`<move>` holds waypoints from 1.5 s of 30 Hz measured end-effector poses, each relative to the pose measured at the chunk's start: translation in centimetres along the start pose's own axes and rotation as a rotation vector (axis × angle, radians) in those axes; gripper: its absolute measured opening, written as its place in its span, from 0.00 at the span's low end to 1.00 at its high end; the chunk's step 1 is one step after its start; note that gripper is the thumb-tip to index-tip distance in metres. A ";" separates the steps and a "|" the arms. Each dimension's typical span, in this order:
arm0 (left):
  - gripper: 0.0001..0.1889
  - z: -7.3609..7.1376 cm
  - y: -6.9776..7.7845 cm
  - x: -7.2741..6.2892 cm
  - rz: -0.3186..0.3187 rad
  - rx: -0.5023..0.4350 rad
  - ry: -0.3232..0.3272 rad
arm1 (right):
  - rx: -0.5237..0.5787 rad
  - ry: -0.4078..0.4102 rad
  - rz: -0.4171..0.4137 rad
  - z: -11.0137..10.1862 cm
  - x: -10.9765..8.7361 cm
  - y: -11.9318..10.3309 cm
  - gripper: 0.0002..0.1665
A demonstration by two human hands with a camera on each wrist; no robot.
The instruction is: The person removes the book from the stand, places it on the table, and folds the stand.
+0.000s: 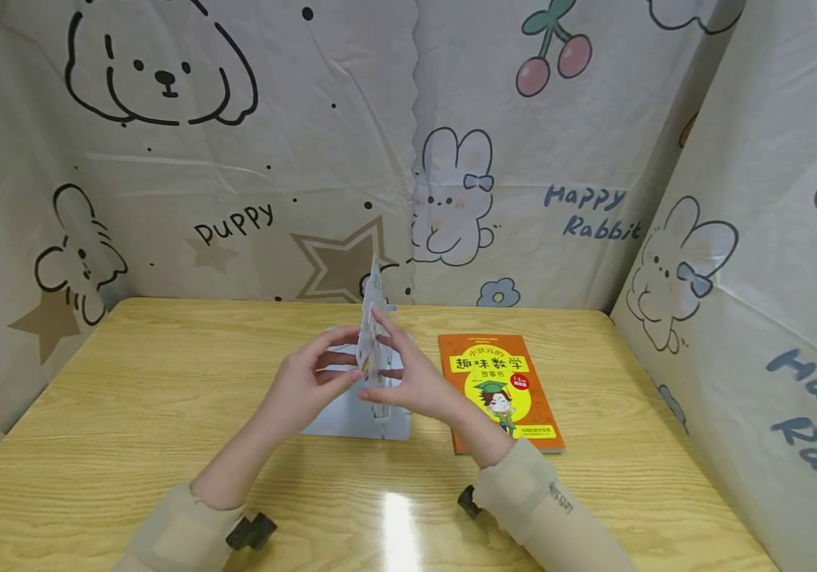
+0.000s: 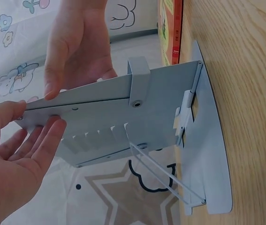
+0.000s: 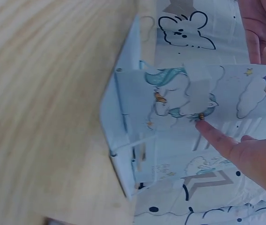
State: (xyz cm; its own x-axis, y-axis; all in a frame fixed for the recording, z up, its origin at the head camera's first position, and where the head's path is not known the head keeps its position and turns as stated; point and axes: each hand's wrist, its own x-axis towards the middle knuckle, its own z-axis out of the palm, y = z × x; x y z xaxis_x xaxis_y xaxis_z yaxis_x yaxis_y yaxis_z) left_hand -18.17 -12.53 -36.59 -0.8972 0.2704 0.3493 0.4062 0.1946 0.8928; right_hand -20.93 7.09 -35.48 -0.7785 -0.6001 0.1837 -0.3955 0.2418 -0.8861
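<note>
A light blue metal book stand [image 1: 374, 342] has its panel raised on edge above a flat base plate [image 1: 351, 421] on the table. Its back, with a folded clip and a wire support, shows in the left wrist view [image 2: 100, 117]. Unicorns, clouds and a rainbow decorate the front [image 3: 179, 93]. My left hand [image 1: 301, 385] pinches the panel's outer edge, thumb at the rim and fingers along the back. On the printed side, my right hand [image 1: 415, 377] touches the face with an extended finger [image 3: 217, 140], beside a small knob.
An orange book [image 1: 497, 393] with a cartoon figure lies flat just right of the stand. The wooden table [image 1: 165, 357] ends at a printed cloth backdrop [image 1: 272, 159], and another cloth side rises at the right.
</note>
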 end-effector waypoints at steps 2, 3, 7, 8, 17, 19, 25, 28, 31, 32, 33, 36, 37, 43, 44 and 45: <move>0.26 0.0 0.1 0.0 0.002 0.004 -0.008 | -0.010 -0.006 -0.004 -0.2 0.2 -0.2 0.61; 0.26 0.0 0.1 0.0 0.004 0.006 -0.012 | -0.014 -0.008 -0.009 -0.3 0.3 -0.4 0.61; 0.25 0.0 0.1 0.1 0.010 0.015 -0.027 | -0.051 -0.021 -0.044 -0.5 0.9 -0.1 0.61; 0.25 -0.1 0.1 0.1 0.011 0.017 -0.030 | -0.064 -0.024 -0.053 -0.5 1.1 0.3 0.61; 0.26 -0.4 0.2 0.0 0.005 0.045 -0.054 | -0.109 -0.014 -0.062 -0.7 1.8 2.7 0.56; 0.26 -0.6 0.1 0.0 0.006 0.040 -0.053 | -0.104 -0.013 -0.061 -0.8 1.7 2.8 0.55; 0.25 -1.8 -0.7 0.1 -0.013 0.060 -0.017 | -0.056 0.010 -0.053 -1.1 1.2 3.1 0.55; 0.25 -2.4 -1.6 0.2 -0.026 0.077 0.003 | -0.020 0.022 -0.054 -1.1 1.0 3.1 0.55; 0.26 -3.1 -2.8 0.2 -0.031 0.080 0.009 | 0.025 0.026 -0.057 -1.1 0.6 2.6 0.55; 0.26 -3.3 -3.2 0.2 -0.030 0.084 0.009 | 0.040 0.026 -0.062 -1.1 0.4 2.4 0.54; 0.27 -3.4 -3.5 0.2 -0.032 0.090 0.009 | 0.052 0.026 -0.065 -1.2 0.2 2.1 0.54; 0.28 -3.8 -4.5 0.3 -0.027 0.125 0.003 | 0.082 0.028 -0.059 -1.3 -0.3 1.3 0.53; 0.28 -3.9 -4.8 0.4 -0.028 0.133 0.000 | 0.082 0.030 -0.054 -1.3 -0.5 1.1 0.53; 0.31 -4.6 -6.8 0.8 -0.063 0.169 -0.033 | 0.081 0.041 -0.008 -1.7 -1.0 1.2 0.53; 0.32 -4.6 -7.2 1.0 -0.066 0.177 -0.044 | 0.086 0.042 -0.004 -1.7 -1.1 1.3 0.54; 0.33 -4.6 -7.0 1.1 -0.073 0.178 -0.055 | 0.089 0.043 -0.002 -1.7 -1.2 1.4 0.54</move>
State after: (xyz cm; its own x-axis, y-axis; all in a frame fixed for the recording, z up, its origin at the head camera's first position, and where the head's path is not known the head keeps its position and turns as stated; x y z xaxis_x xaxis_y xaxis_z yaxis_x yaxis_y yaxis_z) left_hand -22.80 -17.94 -41.17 -0.9163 0.3001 0.2651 0.3693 0.3779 0.8490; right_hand -21.42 9.45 -36.20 -0.7988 -0.5669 0.2015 -0.3531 0.1706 -0.9199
